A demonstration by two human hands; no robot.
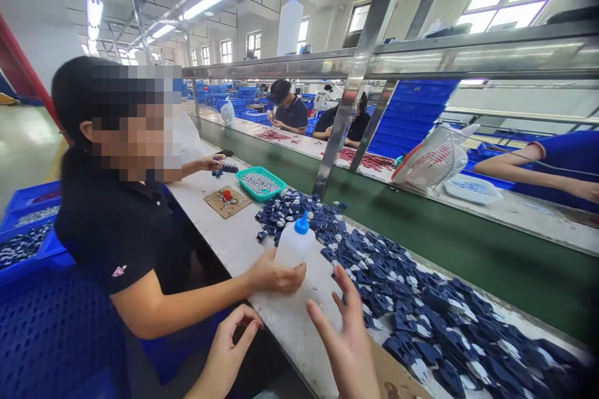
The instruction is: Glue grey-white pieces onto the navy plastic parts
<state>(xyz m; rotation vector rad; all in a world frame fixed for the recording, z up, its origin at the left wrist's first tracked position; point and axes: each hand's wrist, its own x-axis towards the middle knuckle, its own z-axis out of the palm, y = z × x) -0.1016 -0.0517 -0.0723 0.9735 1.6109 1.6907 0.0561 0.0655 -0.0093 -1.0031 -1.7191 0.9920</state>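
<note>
My right hand (346,330) is open, with thumb and fingers spread apart and nothing in it. It is raised over the table edge, just short of a white squeeze bottle (292,246) with a blue nozzle cap. A co-worker's hand (278,271) holds that bottle upright from the near side. Lower left, my left hand (229,349) is closed in a loose curl, thumb tip close to the index fingertip, and no object shows in it. Many dark blue pieces with white parts (416,299) lie heaped beyond and to the right of my right hand.
The co-worker (116,199) sits at my left. A green tray (262,184) of small pale parts and a cardboard sheet (228,201) lie further along the table. Another bottle (290,25) stands on the metal shelf. A metal post (341,118) rises behind the pile.
</note>
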